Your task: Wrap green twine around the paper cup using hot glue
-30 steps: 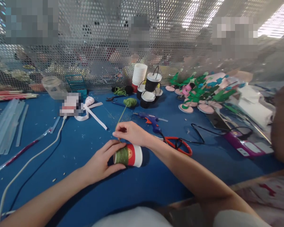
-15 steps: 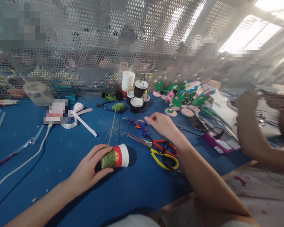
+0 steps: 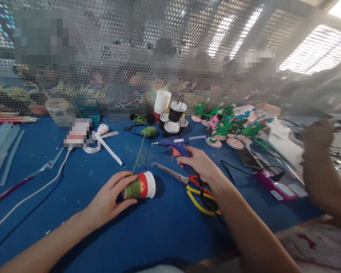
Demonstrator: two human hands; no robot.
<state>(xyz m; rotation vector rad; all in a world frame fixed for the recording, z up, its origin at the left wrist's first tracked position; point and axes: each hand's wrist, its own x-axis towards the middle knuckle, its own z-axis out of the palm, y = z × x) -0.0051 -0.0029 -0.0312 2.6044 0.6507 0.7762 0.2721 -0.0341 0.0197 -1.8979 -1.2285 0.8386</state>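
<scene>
A red and white paper cup point(image 3: 146, 185), partly wound with green yarn point(image 3: 132, 188), lies sideways in my left hand point(image 3: 110, 197), whose fingers close round its wound end. From the cup a strand runs up to a small green yarn ball point(image 3: 149, 131). My right hand point(image 3: 200, 163) grips the handle of a blue glue gun point(image 3: 174, 142) with an orange trigger; a clear glue stick point(image 3: 197, 137) pokes out behind it. Just below the right hand, scissors point(image 3: 173, 173) with red and yellow handles rest on the blue table point(image 3: 147, 242).
Black yarn-covered buckets point(image 3: 172, 128) and stacked paper cups point(image 3: 162, 101) stand at the back, beside green craft plants point(image 3: 224, 125). White ribbon point(image 3: 109, 148) and a white cable point(image 3: 45, 184) lie left. A purple power strip point(image 3: 278, 186) and another person's arm point(image 3: 318, 163) are at right.
My right hand has come down onto the glue gun, closed round its handle and lifted or turned it. My left hand still holds the cup. The view has shifted slightly.
</scene>
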